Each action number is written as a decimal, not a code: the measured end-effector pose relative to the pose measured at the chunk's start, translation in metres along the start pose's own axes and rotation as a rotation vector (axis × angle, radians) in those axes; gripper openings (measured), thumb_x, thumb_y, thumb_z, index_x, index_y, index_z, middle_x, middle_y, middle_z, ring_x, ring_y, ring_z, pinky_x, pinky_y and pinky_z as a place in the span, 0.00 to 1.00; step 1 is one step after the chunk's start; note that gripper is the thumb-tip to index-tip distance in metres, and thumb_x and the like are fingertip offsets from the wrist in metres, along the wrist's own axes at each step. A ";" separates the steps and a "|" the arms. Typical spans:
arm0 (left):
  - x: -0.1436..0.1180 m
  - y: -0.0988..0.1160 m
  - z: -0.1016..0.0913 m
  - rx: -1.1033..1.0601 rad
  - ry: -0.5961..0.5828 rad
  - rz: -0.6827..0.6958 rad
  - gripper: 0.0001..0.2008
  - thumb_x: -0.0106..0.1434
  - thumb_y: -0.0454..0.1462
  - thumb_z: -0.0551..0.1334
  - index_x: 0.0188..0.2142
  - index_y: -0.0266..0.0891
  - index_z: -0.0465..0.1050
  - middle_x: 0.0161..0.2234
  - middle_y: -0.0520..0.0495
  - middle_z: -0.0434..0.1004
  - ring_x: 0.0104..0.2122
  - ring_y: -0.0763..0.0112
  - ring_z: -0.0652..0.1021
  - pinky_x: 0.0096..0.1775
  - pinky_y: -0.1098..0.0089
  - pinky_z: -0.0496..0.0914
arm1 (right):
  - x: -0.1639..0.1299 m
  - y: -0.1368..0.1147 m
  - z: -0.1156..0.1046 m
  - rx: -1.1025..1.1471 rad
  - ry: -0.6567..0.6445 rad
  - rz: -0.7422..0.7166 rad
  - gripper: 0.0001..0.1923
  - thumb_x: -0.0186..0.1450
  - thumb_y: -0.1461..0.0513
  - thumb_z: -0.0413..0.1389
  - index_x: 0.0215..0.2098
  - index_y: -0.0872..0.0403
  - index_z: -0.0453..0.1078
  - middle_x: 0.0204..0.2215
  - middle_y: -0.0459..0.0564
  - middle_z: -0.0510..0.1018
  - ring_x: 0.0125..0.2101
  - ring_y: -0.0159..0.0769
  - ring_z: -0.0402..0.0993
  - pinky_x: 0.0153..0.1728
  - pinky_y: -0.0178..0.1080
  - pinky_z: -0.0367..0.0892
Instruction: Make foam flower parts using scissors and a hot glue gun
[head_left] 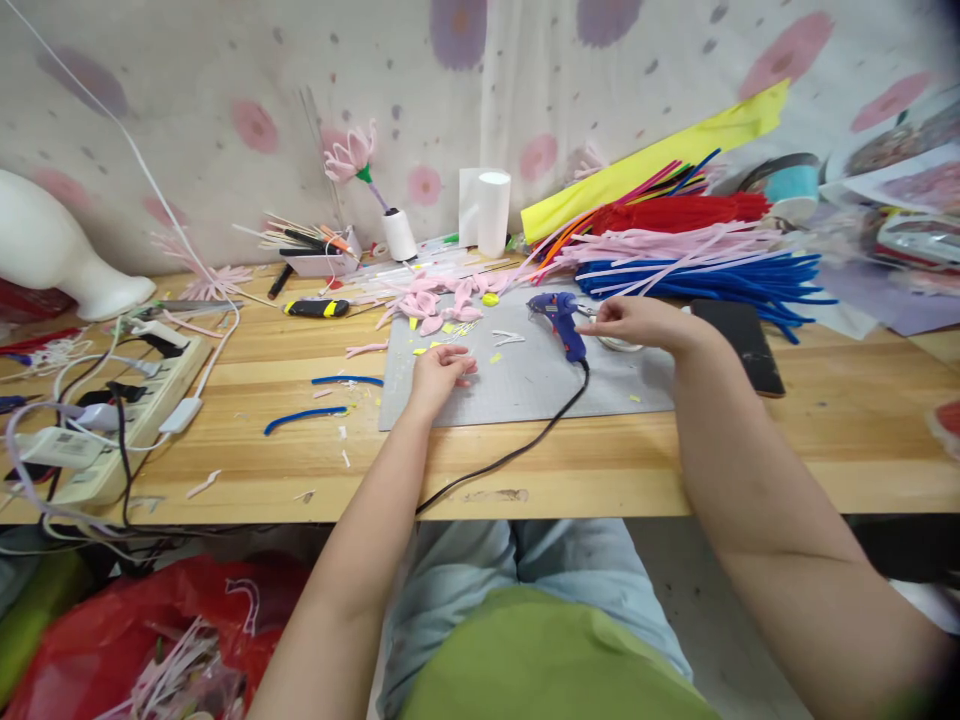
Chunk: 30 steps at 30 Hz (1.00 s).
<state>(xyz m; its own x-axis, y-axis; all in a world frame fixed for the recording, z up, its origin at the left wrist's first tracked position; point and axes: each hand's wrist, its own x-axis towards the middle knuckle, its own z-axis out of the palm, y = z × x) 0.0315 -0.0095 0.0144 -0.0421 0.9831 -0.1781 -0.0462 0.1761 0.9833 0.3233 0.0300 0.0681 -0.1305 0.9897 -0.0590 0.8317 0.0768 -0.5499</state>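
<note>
From the head camera, a grey cutting mat (525,385) is seen lying on the wooden table (300,460), and both bare hands are at work over it. The left hand (439,372) is rested on the mat's left part, fingers curled down onto a small pale piece that cannot be made out clearly; whether it is truly pinched cannot be told. Pink petal shapes (439,305) and yellow scraps (450,330) are scattered just beyond it. The right hand (637,322) is held just beside a blue glue gun (559,320), which is stood on the mat's far edge with its black cord (510,455) trailed off the table's near edge. The fingers are drawn loosely together at the gun's rear, apparently touching something small and shiny; the grip itself is not shown plainly. A black phone (739,345) is laid to the right of that hand. Bundles of blue pipe cleaners (712,280), pink ones (660,245) and red ones (682,212) are piled behind. Two bent blue pieces (307,415) are left on the wood at the left, and a white power strip (127,410) is seen farther left
</note>
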 end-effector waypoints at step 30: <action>0.007 -0.013 0.002 0.057 0.103 0.068 0.13 0.49 0.33 0.65 0.36 0.34 0.69 0.25 0.48 0.76 0.29 0.68 0.78 0.25 0.73 0.71 | -0.003 -0.038 0.087 0.472 -0.031 -0.332 0.21 0.47 0.48 0.61 0.29 0.55 0.74 0.22 0.45 0.73 0.26 0.32 0.65 0.31 0.36 0.61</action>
<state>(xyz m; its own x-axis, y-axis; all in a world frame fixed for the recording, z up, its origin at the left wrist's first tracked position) 0.0341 -0.0042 0.0007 -0.1455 0.9831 -0.1111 0.0172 0.1148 0.9932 0.2447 0.0136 0.0166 -0.3650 0.9172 0.1599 0.4135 0.3136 -0.8548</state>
